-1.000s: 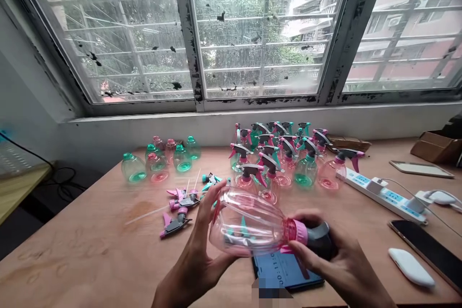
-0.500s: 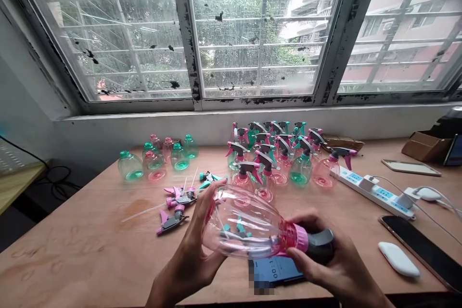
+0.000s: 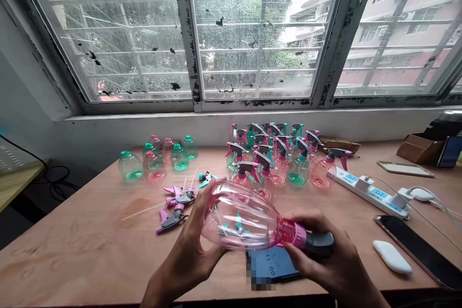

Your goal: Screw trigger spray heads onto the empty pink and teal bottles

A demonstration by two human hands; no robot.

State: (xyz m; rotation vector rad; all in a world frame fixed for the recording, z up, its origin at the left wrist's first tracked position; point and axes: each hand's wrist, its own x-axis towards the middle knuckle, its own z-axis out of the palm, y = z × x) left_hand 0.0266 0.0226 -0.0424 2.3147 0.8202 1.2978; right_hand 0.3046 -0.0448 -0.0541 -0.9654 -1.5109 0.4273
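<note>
My left hand (image 3: 191, 260) cups the body of a clear pink spray bottle (image 3: 240, 219) held on its side above the wooden table (image 3: 90, 250). My right hand (image 3: 325, 262) is closed round the bottle's pink collar and grey trigger head (image 3: 317, 244). Loose pink and teal trigger heads (image 3: 178, 204) with thin dip tubes lie just left of the bottle. Behind it stands a cluster of assembled spray bottles (image 3: 277, 159). Several capless bottles (image 3: 155, 161), green and pink, stand at the back left.
A phone (image 3: 272, 264) showing a timer lies under the bottle. At the right are a white power strip (image 3: 368, 187) with cables, a white oval object (image 3: 391, 256), a dark phone (image 3: 420, 248), a tablet (image 3: 404, 168) and a cardboard box (image 3: 415, 149). The window sill runs behind.
The bottle has shifted slightly left and lower in both hands, and the fingers on the collar have moved round it. The view has drifted a little to the right.
</note>
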